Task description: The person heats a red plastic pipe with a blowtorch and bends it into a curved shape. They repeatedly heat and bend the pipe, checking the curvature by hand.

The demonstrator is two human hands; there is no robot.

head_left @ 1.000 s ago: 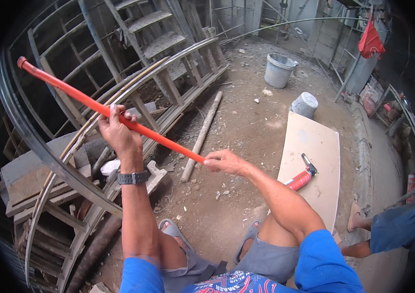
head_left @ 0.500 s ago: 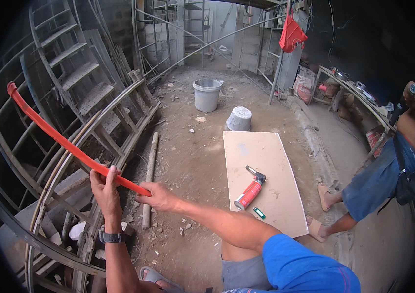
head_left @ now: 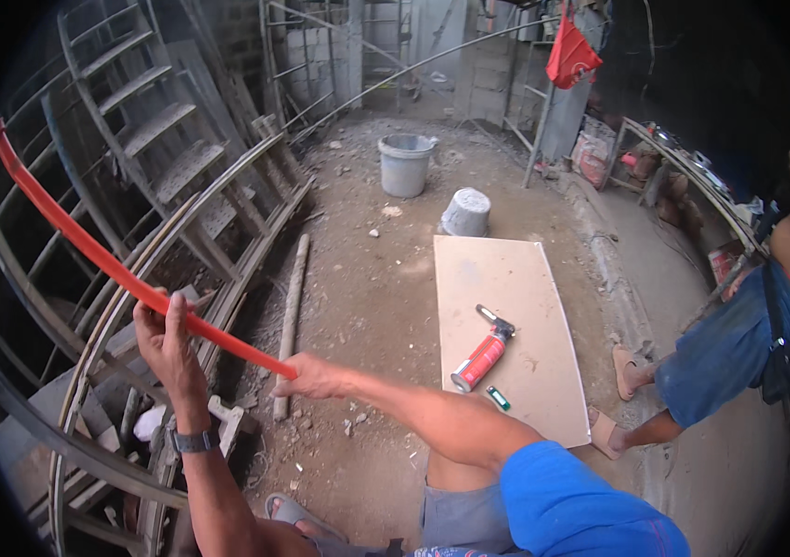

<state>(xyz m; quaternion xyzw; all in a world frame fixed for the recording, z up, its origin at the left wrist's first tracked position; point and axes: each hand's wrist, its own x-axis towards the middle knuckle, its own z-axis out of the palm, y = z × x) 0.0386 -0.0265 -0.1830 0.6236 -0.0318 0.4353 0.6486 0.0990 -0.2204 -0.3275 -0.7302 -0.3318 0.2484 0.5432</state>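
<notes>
orange pipe point(head_left: 105, 259), one: slung aslant in both hands, out to the left, its far end raised and unsupported. right hand point(head_left: 316, 377): closed round the near end, we noted. left hand point(head_left: 170, 353): fingers loosely bent, thumb against the pipe farther up, a lighter hold by our reading; dark wristwatch point(head_left: 195, 442) below it. we recorded a bow along the length, though the lens perhaps added some.

metal frame point(head_left: 68, 153), behind the far end: our chief worry, since a leftward swing could have struck the pipe against it. a slack left hand could have let the length twist or sag; uneven pressure could have kinked it.

wooden pole point(head_left: 293, 311): on the ground, just beyond the right hand. beige board point(head_left: 469, 278): bore a red torch point(head_left: 481, 360) on its side, green lighter-like item point(head_left: 498, 398) near. a nudge to the board, we judged, could have set the torch rolling.

grey bucket point(head_left: 404, 172): upright, beyond. co-worker point(head_left: 729, 348): at right, well apart.
</notes>
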